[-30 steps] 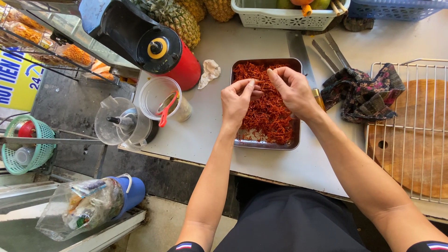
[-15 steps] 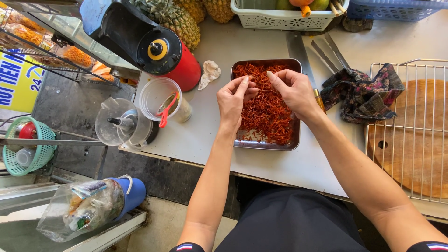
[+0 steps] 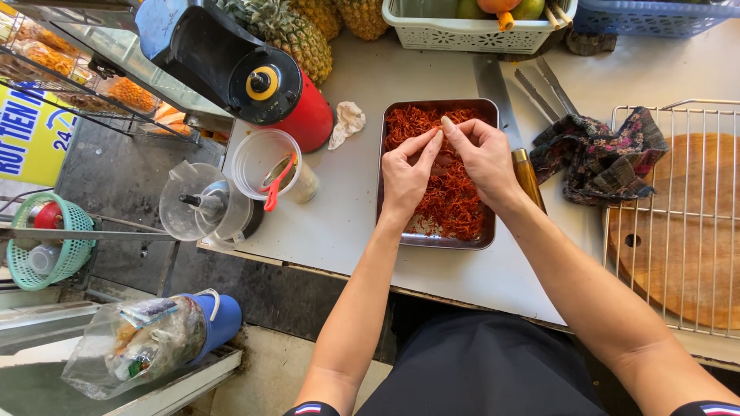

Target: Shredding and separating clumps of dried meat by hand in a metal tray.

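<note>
Shredded orange-red strands (image 3: 451,192) fill the rectangular steel tray (image 3: 381,177) on your white surface (image 3: 347,223). In the head view, your left hand (image 3: 405,177) and right hand (image 3: 482,158) pinch a small tuft between fingertips; pulling hard could scatter strands. A yellow sign with blue lettering (image 3: 27,139) hangs far left; a clear bag of packets (image 3: 127,347) lies below.

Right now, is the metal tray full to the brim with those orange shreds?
No, the orange shreds leave the near left corner of the metal tray bare.
</note>
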